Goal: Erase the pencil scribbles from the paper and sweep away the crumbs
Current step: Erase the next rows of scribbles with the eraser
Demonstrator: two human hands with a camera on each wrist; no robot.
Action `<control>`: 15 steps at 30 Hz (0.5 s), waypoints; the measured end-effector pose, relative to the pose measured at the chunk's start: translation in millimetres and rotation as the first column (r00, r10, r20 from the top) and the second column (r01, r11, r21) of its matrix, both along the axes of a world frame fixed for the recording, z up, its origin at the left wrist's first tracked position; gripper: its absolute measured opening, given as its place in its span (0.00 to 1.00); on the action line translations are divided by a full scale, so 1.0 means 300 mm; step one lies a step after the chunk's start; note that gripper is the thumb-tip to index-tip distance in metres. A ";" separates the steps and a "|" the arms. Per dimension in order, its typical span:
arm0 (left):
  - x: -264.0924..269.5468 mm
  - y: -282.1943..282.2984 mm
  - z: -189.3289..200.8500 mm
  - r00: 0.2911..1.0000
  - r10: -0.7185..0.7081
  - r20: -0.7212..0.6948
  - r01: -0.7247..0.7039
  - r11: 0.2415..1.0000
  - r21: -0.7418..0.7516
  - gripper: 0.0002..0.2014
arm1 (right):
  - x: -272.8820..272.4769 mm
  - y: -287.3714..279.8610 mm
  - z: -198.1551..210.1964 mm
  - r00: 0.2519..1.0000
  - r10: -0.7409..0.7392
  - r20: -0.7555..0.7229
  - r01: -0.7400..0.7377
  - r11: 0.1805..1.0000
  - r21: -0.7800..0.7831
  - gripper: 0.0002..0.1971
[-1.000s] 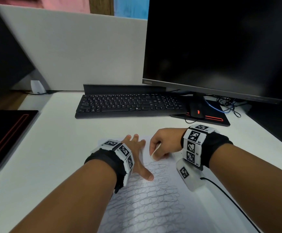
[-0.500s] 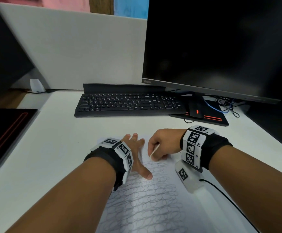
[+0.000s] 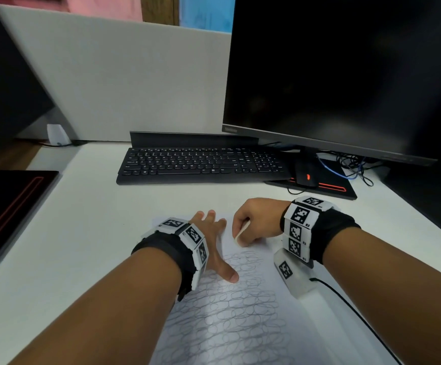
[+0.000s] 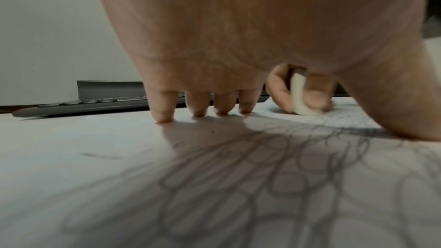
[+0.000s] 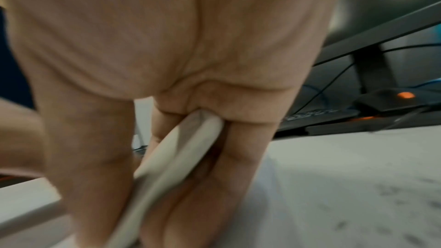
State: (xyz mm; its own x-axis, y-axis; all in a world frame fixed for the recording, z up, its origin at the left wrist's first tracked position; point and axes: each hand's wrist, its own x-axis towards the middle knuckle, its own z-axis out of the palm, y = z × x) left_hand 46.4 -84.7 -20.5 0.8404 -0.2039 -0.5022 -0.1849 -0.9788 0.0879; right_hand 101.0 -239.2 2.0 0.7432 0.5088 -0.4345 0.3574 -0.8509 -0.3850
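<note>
A white sheet of paper point(image 3: 240, 320) covered in grey looping pencil scribbles point(image 3: 235, 306) lies on the desk in front of me. My left hand point(image 3: 211, 241) rests flat on the paper's upper left part, fingers spread and straight, thumb out over the scribbles. My right hand point(image 3: 253, 222) pinches a white eraser point(image 3: 240, 233) between thumb and fingers, its lower end touching the paper near the top edge. The left wrist view shows the eraser point(image 4: 300, 99) pressed on the paper point(image 4: 119, 176). In the right wrist view the eraser point(image 5: 176, 154) runs between the curled fingers.
A black keyboard point(image 3: 201, 164) lies beyond the paper, with a black mouse point(image 3: 305, 175) on a dark pad to its right. A large dark monitor point(image 3: 345, 75) stands at the back right. A black pad with a red line point(image 3: 11, 212) lies at the left. A grey divider panel point(image 3: 122, 80) closes the back.
My right hand with the eraser has shifted slightly over the top of the paper. The left hand has stayed flat in the same place.
</note>
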 end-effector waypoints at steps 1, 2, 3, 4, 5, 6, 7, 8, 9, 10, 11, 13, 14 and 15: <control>0.000 -0.001 0.002 1.000 0.000 -0.001 0.000 1.000 0.003 0.62 | -0.009 0.008 0.004 0.997 0.030 -0.069 -0.031 0.999 -0.012 0.05; 0.000 -0.002 0.002 1.000 0.002 -0.003 -0.002 1.000 0.003 0.62 | -0.015 0.011 0.008 0.993 0.045 -0.107 -0.047 0.999 -0.017 0.04; 0.000 -0.002 0.000 1.000 0.003 -0.005 -0.003 1.000 0.002 0.62 | -0.011 0.009 0.011 0.995 0.040 -0.091 -0.042 0.999 -0.017 0.04; 0.001 -0.002 -0.002 1.000 0.002 -0.006 -0.002 1.000 0.001 0.62 | 0.000 0.003 0.011 0.999 0.021 -0.030 -0.021 1.000 -0.014 0.03; 0.001 0.000 -0.006 1.000 0.002 -0.005 -0.002 1.000 0.000 0.62 | 0.013 -0.005 0.011 0.999 -0.011 0.047 0.012 1.000 -0.009 0.03; 0.001 0.002 -0.008 1.000 0.001 -0.004 -0.001 1.000 0.001 0.61 | 0.021 -0.011 0.010 0.994 -0.044 0.100 0.045 0.999 -0.004 0.03; 0.001 0.003 -0.009 1.000 -0.001 -0.004 0.001 1.000 0.001 0.61 | 0.025 -0.014 0.008 0.991 -0.066 0.118 0.066 0.998 0.000 0.03; 0.002 0.004 -0.009 1.000 -0.003 -0.004 0.003 1.000 0.000 0.61 | 0.025 -0.013 0.004 0.990 -0.074 0.116 0.075 0.997 0.001 0.02; 0.005 0.003 -0.009 1.000 -0.006 -0.003 0.006 1.000 0.001 0.61 | 0.024 -0.010 0.000 0.991 -0.076 0.111 0.077 0.997 0.000 0.02; 0.007 0.001 -0.010 1.000 -0.008 -0.002 0.008 1.000 0.006 0.61 | 0.022 -0.009 -0.004 0.991 -0.079 0.109 0.080 0.997 -0.002 0.02; 0.006 -0.003 -0.009 1.000 -0.008 0.005 0.008 1.000 0.014 0.61 | 0.019 -0.008 -0.006 0.990 -0.084 0.114 0.085 0.996 -0.005 0.03; 0.001 -0.013 -0.010 0.999 -0.012 0.039 0.011 0.999 0.036 0.61 | 0.013 -0.007 -0.004 0.988 -0.089 0.128 0.091 0.996 -0.011 0.03; -0.005 -0.020 -0.008 0.998 -0.018 0.063 0.015 0.999 0.050 0.61 | 0.010 -0.007 -0.004 0.987 -0.091 0.133 0.093 0.996 -0.011 0.04; -0.004 -0.029 -0.015 0.996 -0.025 0.087 0.020 0.998 0.062 0.62 | 0.005 -0.007 -0.004 0.986 -0.089 0.142 0.092 0.996 -0.014 0.05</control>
State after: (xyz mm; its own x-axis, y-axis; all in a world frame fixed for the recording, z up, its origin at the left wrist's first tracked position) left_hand 45.3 -93.3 -25.1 0.8774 -0.1947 -0.4385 -0.2114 -0.9773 0.0109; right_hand 102.6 -241.3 0.8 0.8401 0.4290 -0.3320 0.3281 -0.8893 -0.3186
